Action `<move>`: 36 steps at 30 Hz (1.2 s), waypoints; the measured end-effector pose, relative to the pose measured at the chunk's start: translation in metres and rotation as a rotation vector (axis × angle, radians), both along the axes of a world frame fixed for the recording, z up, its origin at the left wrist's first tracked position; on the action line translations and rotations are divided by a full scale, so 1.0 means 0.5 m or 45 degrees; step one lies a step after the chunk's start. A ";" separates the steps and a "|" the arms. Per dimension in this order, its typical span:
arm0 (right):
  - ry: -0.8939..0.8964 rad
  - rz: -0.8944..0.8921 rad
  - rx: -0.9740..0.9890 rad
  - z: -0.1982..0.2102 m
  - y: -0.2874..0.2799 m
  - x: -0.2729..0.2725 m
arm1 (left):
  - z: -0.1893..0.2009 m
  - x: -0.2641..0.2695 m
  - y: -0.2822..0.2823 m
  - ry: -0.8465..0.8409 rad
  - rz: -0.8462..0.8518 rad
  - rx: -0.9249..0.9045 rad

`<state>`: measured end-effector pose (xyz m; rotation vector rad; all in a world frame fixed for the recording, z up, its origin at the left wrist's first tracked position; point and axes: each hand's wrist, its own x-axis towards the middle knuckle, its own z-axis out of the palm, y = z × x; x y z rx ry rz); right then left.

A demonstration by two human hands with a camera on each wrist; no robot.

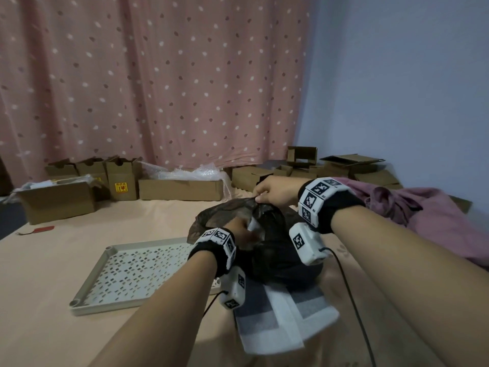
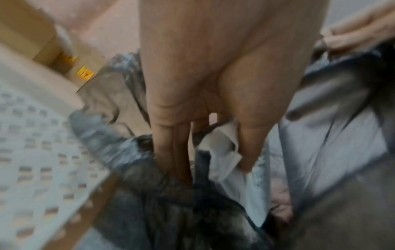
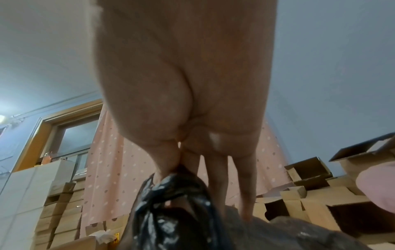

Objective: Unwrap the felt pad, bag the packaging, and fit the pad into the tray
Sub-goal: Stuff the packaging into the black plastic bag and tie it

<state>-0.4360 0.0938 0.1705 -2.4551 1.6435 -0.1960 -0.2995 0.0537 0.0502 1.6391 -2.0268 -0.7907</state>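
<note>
Felt pad (image 1: 264, 300), grey and flat, lies on white foam wrapping (image 1: 285, 324) below the left wrist, seemingly unwrapped but not yet in the perforated beige tray (image 1: 127, 271) beside it. Right hand (image 1: 275, 190) pinches the thin, crinkly black bag (image 1: 238, 210) rim up. Left hand (image 2: 203, 101) fingers reach into the bag, thumb pressing white packaging (image 2: 226, 152) inside. Bagging looks underway.

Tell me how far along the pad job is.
Done: nothing clearly; the pad lies by the tray, some white wrap still on it. In hand: right hand holds the bag open, left hand pushes packaging in. Left: fitting the pad.
</note>
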 end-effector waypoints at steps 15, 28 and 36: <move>-0.086 -0.137 0.001 -0.018 -0.040 -0.056 | -0.029 -0.042 -0.106 0.186 -0.096 0.296; -0.217 -0.493 -0.235 -0.051 -0.065 -0.071 | 0.062 0.071 0.007 0.609 0.068 -0.362; -0.215 -0.654 -0.242 -0.034 -0.062 -0.040 | 0.036 0.133 0.020 0.069 0.530 -0.047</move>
